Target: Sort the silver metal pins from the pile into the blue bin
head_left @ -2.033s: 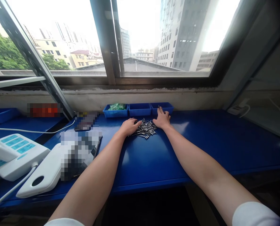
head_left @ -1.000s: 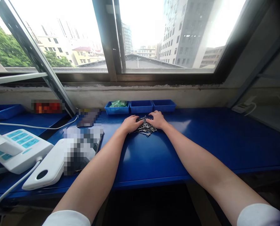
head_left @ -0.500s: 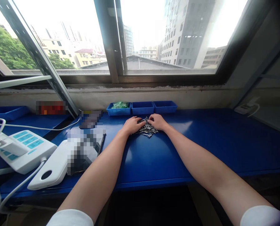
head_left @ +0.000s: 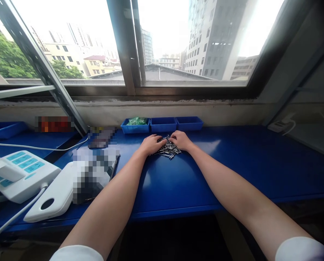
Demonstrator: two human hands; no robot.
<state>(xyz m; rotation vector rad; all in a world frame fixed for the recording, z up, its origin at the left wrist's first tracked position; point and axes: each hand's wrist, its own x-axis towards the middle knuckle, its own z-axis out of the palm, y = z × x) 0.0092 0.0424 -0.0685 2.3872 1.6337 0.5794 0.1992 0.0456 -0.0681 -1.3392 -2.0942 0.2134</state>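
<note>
A loose heap of small, slim, silvery metal pins (head_left: 169,149), rivet-like in shape, lies on the blue tabletop. My left hand (head_left: 152,144) cups the heap's left side, its thumb stretched over the pins and apart from the fingers. Against the far right side rests my right hand (head_left: 180,140), with bent fingers and the thumb a little apart from them. Both hands touch the heap, and neither visibly lifts a pin. The undersides of the fingers are hidden.
Behind the heap stand three blue bins: the left bin (head_left: 125,128) holds green packets, beside a middle bin (head_left: 163,127) and a right bin (head_left: 189,125). To the left lie a white power bank (head_left: 53,195), a power strip (head_left: 36,172) with cables, and blurred items.
The view has shifted slightly, so the surroundings sit a little further left. Both hands keep nearly the same place and pose at the heap.
</note>
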